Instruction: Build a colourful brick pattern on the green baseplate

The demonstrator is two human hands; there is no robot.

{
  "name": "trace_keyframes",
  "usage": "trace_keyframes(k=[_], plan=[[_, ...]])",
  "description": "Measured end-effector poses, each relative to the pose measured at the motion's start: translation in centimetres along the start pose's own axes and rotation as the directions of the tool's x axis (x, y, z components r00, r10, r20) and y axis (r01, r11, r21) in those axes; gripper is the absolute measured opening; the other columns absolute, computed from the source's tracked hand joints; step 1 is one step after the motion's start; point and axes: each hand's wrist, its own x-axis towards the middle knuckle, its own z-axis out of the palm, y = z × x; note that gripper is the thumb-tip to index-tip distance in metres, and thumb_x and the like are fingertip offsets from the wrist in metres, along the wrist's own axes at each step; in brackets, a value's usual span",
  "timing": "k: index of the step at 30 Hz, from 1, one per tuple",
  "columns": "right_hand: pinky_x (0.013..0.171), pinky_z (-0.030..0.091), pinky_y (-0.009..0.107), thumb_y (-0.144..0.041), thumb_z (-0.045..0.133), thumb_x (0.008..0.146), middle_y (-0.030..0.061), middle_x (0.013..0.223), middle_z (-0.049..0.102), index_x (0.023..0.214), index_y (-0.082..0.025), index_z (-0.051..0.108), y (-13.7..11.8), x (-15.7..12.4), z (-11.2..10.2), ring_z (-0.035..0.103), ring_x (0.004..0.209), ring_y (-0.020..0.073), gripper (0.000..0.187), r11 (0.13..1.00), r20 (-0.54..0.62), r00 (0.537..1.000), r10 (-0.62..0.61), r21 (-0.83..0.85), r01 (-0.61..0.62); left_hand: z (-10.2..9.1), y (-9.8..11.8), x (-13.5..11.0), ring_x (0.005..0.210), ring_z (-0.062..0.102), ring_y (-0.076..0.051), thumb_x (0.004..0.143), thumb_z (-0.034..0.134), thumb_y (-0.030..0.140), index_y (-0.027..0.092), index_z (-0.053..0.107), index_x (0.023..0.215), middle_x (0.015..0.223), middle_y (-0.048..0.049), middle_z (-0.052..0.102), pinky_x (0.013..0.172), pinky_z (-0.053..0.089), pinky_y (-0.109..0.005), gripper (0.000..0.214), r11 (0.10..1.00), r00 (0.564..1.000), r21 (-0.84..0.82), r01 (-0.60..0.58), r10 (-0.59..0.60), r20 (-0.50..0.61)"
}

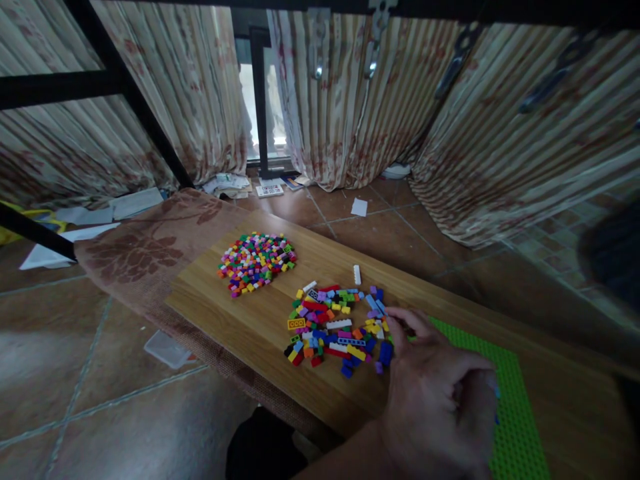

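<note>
My left hand (430,387) reaches in from the bottom, over the near right part of the board, between a spread of toy bricks and a green baseplate (520,407). Its thumb and forefinger are bent together on the right side, above the baseplate. Bits of blue show at their tips, but I cannot tell whether they are held. The outer fingers lie by the edge of the loose mixed bricks (315,307), close to some light blue and yellow ones. The hand hides part of the baseplate. My right hand is out of view.
A heap of small bricks (257,263) lies farther left on the wooden board (240,327). One white brick (357,275) stands apart near the far edge. A brown patterned cloth (150,240) lies under the board. A clear plastic tray (167,349) is on the tiled floor.
</note>
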Motion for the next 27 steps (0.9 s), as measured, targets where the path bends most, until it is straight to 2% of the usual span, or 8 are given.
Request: trace_keyframes(k=[1, 3, 6, 9, 14, 21, 27], plan=[[0.091, 0.049, 0.041, -0.024, 0.032, 0.091, 0.0101, 0.109, 0.062, 0.117, -0.024, 0.061, -0.3, 0.6, 0.6, 0.061, 0.105, 0.0261, 0.039, 0.999, -0.021, 0.999, -0.035, -0.018, 0.034, -0.1, 0.1, 0.1, 0.064, 0.061, -0.014, 0.086, 0.050, 0.018, 0.020, 0.067, 0.086, 0.065, -0.0018, 0.066, 0.078, 0.052, -0.035, 0.017, 1.000, 1.000, 0.007, -0.003, 0.003, -0.008], [0.092, 0.046, 0.043, -0.027, 0.047, 0.087, 0.0104, 0.104, 0.063, 0.102, -0.022, 0.069, -0.9, 1.7, 1.9, 0.059, 0.102, 0.0278, 0.027, 0.984, -0.028, 0.995, -0.092, -0.154, 0.087, -0.1, 0.2, 0.1, 0.060, 0.059, -0.012, 0.087, 0.049, 0.019, 0.019, 0.066, 0.084, 0.065, -0.0018, 0.065, 0.070, 0.052, -0.030, 0.018, 1.000, 1.000, 0.006, -0.006, 0.006, -0.013], [0.092, 0.043, 0.045, -0.023, 0.050, 0.085, 0.0095, 0.108, 0.063, 0.098, -0.023, 0.072, -2.0, 3.2, 3.9, 0.054, 0.103, 0.0278, 0.025, 0.950, -0.025, 0.993, -0.115, -0.296, 0.103, 0.2, 0.1, 0.1, 0.057, 0.057, -0.010, 0.089, 0.046, 0.018, 0.016, 0.065, 0.088, 0.070, -0.0033, 0.067, 0.058, 0.048, -0.023, 0.020, 1.000, 1.000, -0.024, -0.011, 0.011, 0.009], [0.093, 0.040, 0.045, -0.019, 0.050, 0.085, 0.0074, 0.112, 0.062, 0.097, -0.024, 0.071, -2.6, 3.9, 4.8, 0.051, 0.105, 0.0267, 0.026, 0.923, 0.023, 0.993, -0.118, -0.365, 0.118, 0.4, -0.1, 0.1, 0.056, 0.056, -0.010, 0.089, 0.044, 0.018, 0.015, 0.065, 0.089, 0.069, -0.0034, 0.066, 0.054, 0.046, -0.022, 0.021, 0.999, 1.000, -0.035, -0.020, 0.020, 0.004], [0.091, 0.039, 0.045, -0.017, 0.051, 0.083, 0.0074, 0.114, 0.060, 0.096, -0.025, 0.071, -2.7, 4.3, 5.1, 0.048, 0.107, 0.0273, 0.025, 0.906, 0.019, 0.994, -0.112, -0.409, 0.110, 0.2, -0.3, 0.3, 0.057, 0.057, -0.009, 0.089, 0.045, 0.016, 0.016, 0.065, 0.088, 0.071, -0.0032, 0.067, 0.055, 0.046, -0.021, 0.020, 0.999, 0.999, -0.050, 0.005, -0.006, -0.032], [0.091, 0.039, 0.045, -0.017, 0.056, 0.078, 0.0067, 0.115, 0.058, 0.086, -0.024, 0.066, -2.9, 4.4, 5.1, 0.048, 0.108, 0.0276, 0.014, 0.910, 0.063, 0.994, -0.094, -0.399, 0.112, 0.2, -0.3, 0.2, 0.057, 0.056, -0.010, 0.088, 0.045, 0.015, 0.017, 0.066, 0.087, 0.070, -0.0023, 0.066, 0.055, 0.046, -0.022, 0.021, 0.999, 1.000, -0.045, 0.025, -0.026, -0.010], [0.093, 0.039, 0.047, -0.018, 0.057, 0.078, 0.0070, 0.119, 0.057, 0.091, -0.025, 0.068, -2.7, 4.2, 5.4, 0.047, 0.111, 0.0284, 0.018, 0.902, 0.051, 0.993, -0.109, -0.414, 0.120, 0.0, -0.2, 0.3, 0.058, 0.058, -0.010, 0.090, 0.044, 0.017, 0.017, 0.066, 0.089, 0.071, -0.0027, 0.067, 0.054, 0.047, -0.021, 0.022, 0.997, 0.998, -0.040, 0.060, -0.061, -0.012]])
